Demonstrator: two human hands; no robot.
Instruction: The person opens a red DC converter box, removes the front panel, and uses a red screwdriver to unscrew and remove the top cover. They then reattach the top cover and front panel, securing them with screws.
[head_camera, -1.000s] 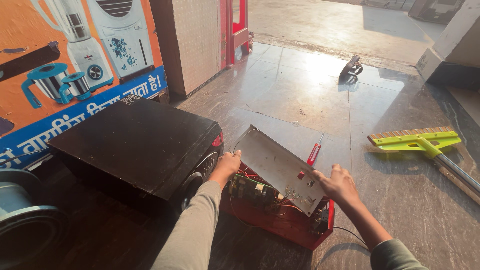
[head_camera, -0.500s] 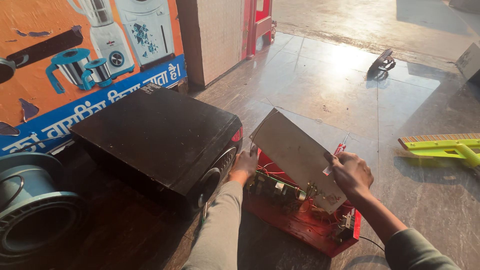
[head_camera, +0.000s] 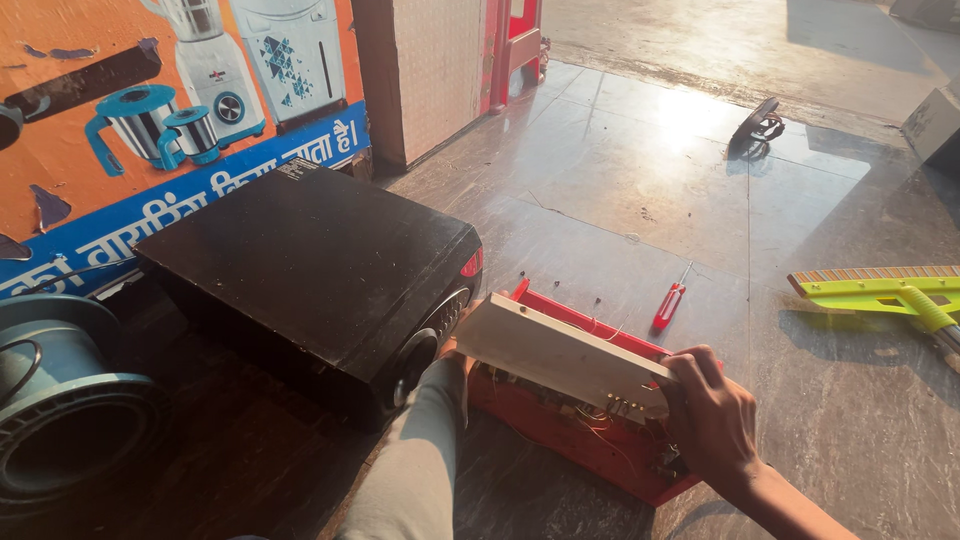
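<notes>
A red metal case (head_camera: 580, 440) with wiring inside lies open on the tiled floor. A flat grey cover panel (head_camera: 560, 355) is lifted over it, tilted. My right hand (head_camera: 712, 418) grips the panel's near right corner. My left hand (head_camera: 452, 350) is mostly hidden behind the panel's left end; only my grey sleeve (head_camera: 415, 450) shows clearly, so its grip cannot be seen. A red-handled screwdriver (head_camera: 668, 303) lies on the floor just beyond the case.
A large black speaker box (head_camera: 300, 270) sits left of the case. A grey round drum (head_camera: 70, 400) is at far left, a printed poster (head_camera: 150, 110) behind. A green floor wiper (head_camera: 880, 290) lies at right, a dark sandal (head_camera: 760, 122) farther back.
The grey panel has tipped from steeply raised to nearly flat above the red case. The screwdriver, hidden behind the panel before, now shows on the floor. The view shifted left.
</notes>
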